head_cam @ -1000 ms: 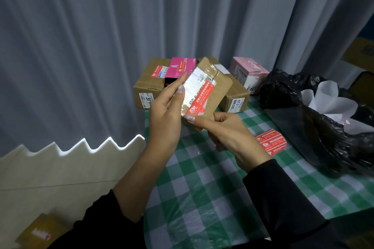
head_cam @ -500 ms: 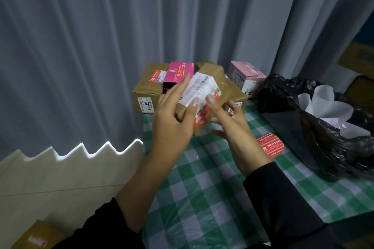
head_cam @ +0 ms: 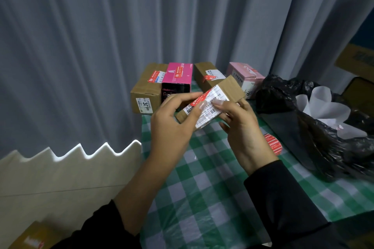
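A small brown cardboard parcel, held tilted above the green-checked tablecloth, is gripped by the left hand and pinched by the right hand at its white shipping label. If peeled hastily, the label could be torn by its adhesive.

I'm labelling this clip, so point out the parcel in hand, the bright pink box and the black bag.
parcel in hand (head_cam: 230,89), head view, bare cardboard at its far end.
bright pink box (head_cam: 178,74), head view, its top face.
black bag (head_cam: 283,97), head view, its left side.
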